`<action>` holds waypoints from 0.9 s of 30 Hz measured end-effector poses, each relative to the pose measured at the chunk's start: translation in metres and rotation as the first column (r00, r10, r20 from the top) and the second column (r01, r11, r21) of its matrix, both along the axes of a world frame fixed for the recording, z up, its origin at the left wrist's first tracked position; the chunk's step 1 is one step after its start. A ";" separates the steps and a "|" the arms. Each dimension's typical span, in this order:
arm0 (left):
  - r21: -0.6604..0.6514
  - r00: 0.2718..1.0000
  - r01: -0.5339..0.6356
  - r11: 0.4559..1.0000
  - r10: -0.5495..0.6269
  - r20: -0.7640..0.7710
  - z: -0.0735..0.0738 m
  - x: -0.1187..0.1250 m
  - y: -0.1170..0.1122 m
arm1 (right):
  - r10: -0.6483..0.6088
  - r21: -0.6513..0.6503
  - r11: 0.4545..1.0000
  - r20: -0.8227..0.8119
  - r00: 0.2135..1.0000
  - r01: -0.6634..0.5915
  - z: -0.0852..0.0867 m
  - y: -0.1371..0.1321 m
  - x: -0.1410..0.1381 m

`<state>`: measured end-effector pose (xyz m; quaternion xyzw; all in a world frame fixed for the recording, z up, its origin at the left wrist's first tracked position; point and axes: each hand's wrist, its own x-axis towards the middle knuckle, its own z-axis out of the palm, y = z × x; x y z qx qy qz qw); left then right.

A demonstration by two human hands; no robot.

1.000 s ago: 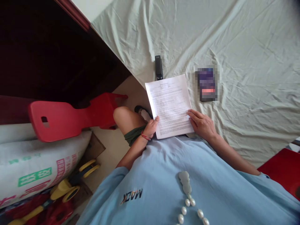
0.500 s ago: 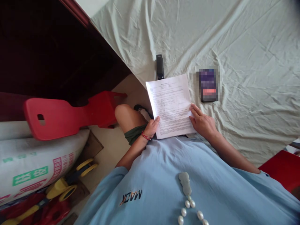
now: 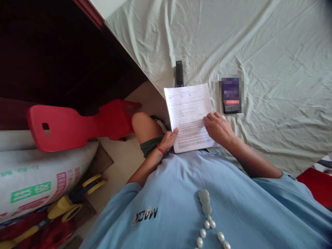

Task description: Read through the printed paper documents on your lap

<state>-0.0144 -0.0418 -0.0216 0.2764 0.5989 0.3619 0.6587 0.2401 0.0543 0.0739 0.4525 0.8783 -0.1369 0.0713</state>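
Observation:
My left hand [image 3: 168,140] is closed on the lower left edge of a stack of printed paper [image 3: 188,107], its thumb on top of the front page. The stack is tilted up, with its bottom edge against my shirt and its upper part over the cloth-covered table. My right hand [image 3: 218,128] lies over the right side of the page with its fingers bent and close together. Whether the fingertips pinch anything is hidden. Just beyond the top edge of the stack sits a black stapler [image 3: 179,73], its near end close to the paper.
A phone [image 3: 231,95], partly blurred out, rests on the pale tablecloth [image 3: 272,69] to the right. On the left are a red plastic chair [image 3: 59,128], a printed white sack [image 3: 52,173] and a yellow-and-black toy [image 3: 62,207]. Another red seat [image 3: 315,185] shows at the right.
My right hand has moved left from the stack's right edge onto the page, and its fingers have curled. My left hand keeps its hold. The view has shifted slightly.

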 end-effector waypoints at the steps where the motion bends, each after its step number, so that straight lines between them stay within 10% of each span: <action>1: -0.009 1.000 0.001 1.000 -0.001 0.019 0.000 0.001 0.001 | 0.016 -0.001 1.000 0.000 1.000 -0.016 0.003 0.005 -0.006; 11: -0.063 0.991 0.052 0.997 -0.043 0.129 -0.008 0.005 0.007 | 0.426 -0.080 0.882 -0.287 0.858 -0.465 -0.016 0.021 -0.079; 27: -0.097 0.971 -0.045 0.994 0.066 0.232 -0.012 0.013 0.007 | 0.230 -0.004 0.970 -0.323 0.918 -0.245 -0.052 0.070 -0.099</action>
